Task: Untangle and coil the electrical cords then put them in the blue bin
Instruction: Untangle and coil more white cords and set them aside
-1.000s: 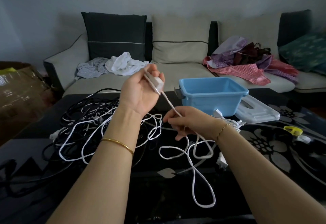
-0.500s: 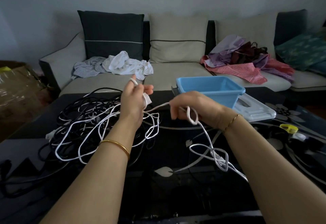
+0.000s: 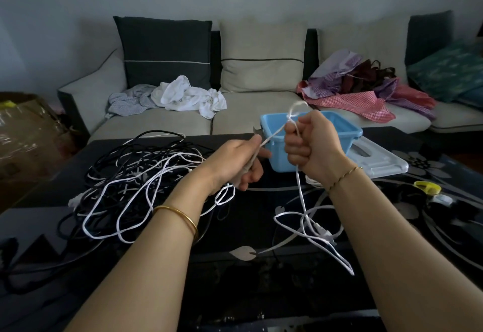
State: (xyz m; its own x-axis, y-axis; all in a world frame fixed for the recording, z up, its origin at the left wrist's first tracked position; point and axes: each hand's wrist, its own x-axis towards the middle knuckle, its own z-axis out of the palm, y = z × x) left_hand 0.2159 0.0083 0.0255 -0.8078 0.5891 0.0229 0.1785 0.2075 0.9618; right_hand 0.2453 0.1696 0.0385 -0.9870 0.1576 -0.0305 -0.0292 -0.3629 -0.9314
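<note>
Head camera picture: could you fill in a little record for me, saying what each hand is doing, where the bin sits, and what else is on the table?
left hand: grips one end of the white cord
right hand: fist around the same cord, a small loop poking out above
cord below: loops down toward the table, plug near the bottom
blue bin: on the table behind the hands, lid beside it
tangle: black and white cords heaped on the table's left

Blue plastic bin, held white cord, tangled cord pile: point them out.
Blue plastic bin (image 3: 351, 130), head view, right rim.
White cord (image 3: 299, 188), head view, hanging strand.
Tangled black-and-white cord pile (image 3: 136, 175), head view, middle.
</note>
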